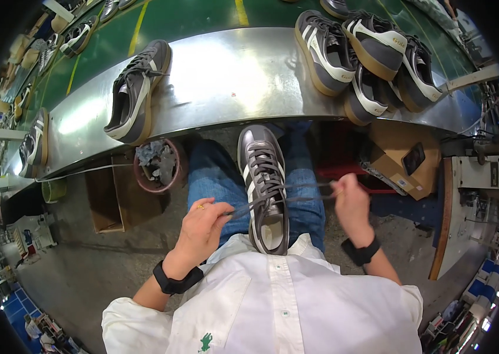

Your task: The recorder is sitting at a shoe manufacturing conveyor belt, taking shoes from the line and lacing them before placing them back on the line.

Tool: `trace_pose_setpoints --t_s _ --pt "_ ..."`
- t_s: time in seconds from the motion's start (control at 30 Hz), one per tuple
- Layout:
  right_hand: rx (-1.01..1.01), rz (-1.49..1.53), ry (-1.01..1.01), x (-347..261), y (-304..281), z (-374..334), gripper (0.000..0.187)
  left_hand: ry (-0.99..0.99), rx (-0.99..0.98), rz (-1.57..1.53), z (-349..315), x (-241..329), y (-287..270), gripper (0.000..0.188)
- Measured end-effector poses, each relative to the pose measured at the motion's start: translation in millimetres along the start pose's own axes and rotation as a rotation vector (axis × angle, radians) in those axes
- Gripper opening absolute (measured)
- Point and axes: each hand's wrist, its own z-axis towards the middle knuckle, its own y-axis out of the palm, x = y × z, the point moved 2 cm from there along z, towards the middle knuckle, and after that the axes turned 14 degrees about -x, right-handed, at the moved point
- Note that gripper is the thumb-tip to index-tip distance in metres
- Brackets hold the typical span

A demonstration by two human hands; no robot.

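A dark grey sneaker (263, 171) with white stripes rests between my thighs, its toe toward the metal bench and its heel against my shirt. The dark laces (308, 186) run through its eyelets and stretch out to both sides. My left hand (203, 225) pinches a lace end left of the shoe's collar. On the other side, my right hand (351, 202) is closed on the laces a little farther out, its fingers slightly blurred. Black bands sit on both wrists.
A steel bench edge (202, 88) borders a green conveyor belt (184, 15). One sneaker (137, 91) lies on it at left, with several piled at right (376, 44). Below stand a scrap bucket (158, 165) and a cardboard box (105, 197); a phone (414, 159) lies on cardboard at right.
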Motion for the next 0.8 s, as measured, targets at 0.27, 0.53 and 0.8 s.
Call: trace_pose_setpoints --t_s 0.27,0.53,0.8 --pt "0.007 -0.107 -0.703 -80.5 -5.9 -0.8 0.02 0.283 -0.043 0.349 51.7 46.6 -7.6 0.015" --pt "-0.14 -0.345 -0.819 -98.1 14.4 8.4 0.012 0.182 -0.465 0.724 66.0 39.3 29.4 0.012" --pt "-0.263 0.344 -0.642 -82.6 -8.6 27.2 0.02 0.262 -0.461 0.706 69.8 45.0 19.4 0.017"
